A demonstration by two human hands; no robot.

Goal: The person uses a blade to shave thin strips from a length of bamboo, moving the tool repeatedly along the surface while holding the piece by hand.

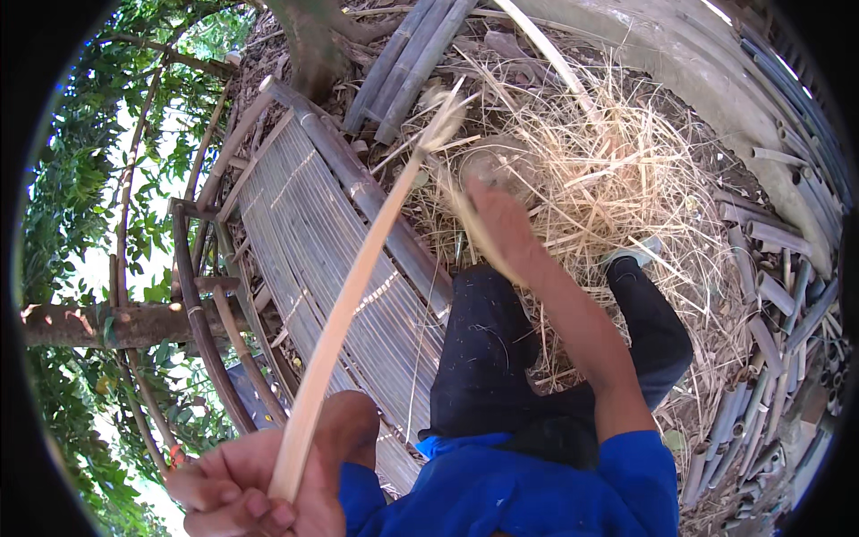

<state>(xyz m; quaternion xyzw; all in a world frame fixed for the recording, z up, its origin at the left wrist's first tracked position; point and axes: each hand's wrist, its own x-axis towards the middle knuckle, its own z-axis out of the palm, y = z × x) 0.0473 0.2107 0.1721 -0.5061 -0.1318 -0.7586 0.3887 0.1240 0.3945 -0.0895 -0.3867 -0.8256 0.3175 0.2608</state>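
Note:
My left hand point(259, 488), low on the left, is closed round the near end of a long pale bamboo strip point(344, 300). The strip slants up and away, and its far end is frayed and blurred. Ahead of my body, my right hand point(503, 224) looks closed beside that far end, smeared by motion. Whatever it grips is too blurred to name. A small dark spot shows on the strip near the right hand. A thin pale sliver point(483, 234) curves down beside my right hand and wrist.
A slatted bamboo bench point(331, 233) stands to the left of my legs. Loose shavings point(626, 179) heap on the ground ahead and right. Bamboo poles point(412, 67) lie beyond. Many cut bamboo pieces point(769, 237) line the right edge. A rail fence point(107, 324) and leaves border the left.

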